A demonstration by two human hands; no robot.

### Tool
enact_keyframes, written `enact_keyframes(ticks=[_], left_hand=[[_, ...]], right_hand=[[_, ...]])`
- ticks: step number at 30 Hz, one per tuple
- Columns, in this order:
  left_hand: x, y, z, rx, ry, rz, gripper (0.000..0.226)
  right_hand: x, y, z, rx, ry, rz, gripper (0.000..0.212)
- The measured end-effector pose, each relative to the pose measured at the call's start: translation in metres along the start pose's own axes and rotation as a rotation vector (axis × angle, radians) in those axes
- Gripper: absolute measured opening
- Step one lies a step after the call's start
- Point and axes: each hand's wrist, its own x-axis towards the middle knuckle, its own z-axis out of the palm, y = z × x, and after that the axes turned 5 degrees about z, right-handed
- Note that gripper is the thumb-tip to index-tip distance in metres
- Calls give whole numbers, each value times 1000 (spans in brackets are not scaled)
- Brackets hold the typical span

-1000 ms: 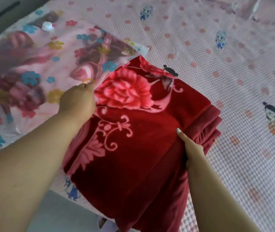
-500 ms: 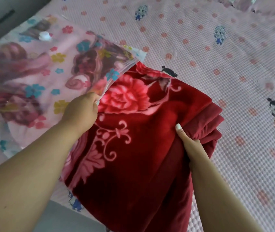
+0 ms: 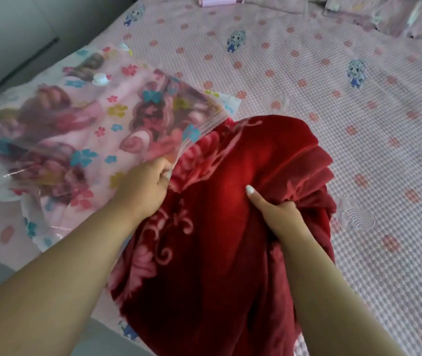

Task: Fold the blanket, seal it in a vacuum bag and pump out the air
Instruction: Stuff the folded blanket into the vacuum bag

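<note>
A folded dark red blanket (image 3: pixel 220 253) with pink flower patterns lies on the bed, its near part hanging over the bed's front edge. Left of it lies a clear vacuum bag (image 3: pixel 81 129) printed with cartoon figures and flowers, with a white round valve (image 3: pixel 100 78) on top. My left hand (image 3: pixel 148 186) pinches the bag's open edge and holds it up over the blanket's far left corner. My right hand (image 3: pixel 279 214) grips the bunched folds on the blanket's right side.
The bed carries a pink waffle sheet (image 3: pixel 333 98) with flower dots and small cartoon figures. A pink cylinder-shaped object (image 3: pixel 220 0) lies at the far edge, beside pillows (image 3: pixel 397 16) at the back right. A grey wall or headboard (image 3: pixel 9 34) stands at the left.
The blanket's right side has bunched up under my right hand and slid left toward the bag mouth. My left hand has lifted the bag edge higher over the blanket's corner.
</note>
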Motion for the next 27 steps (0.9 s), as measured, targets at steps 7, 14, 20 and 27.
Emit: enact_keyframes(ticks=[7,14,20,27], left_hand=[[42,11,-4,290,-36,54,21],[104,33,1,426,-50,162,30],[176,41,21,461,-116,259,31],[246,37,56,399,-192,325,28]], right_hand=[[5,-59,-56,-222,647,-427,102],[101,-144,-10,-500,142,-527,85],[163,-162,20,-658,-28,-335,80],[213,-157,43,-519,-396,1,58]])
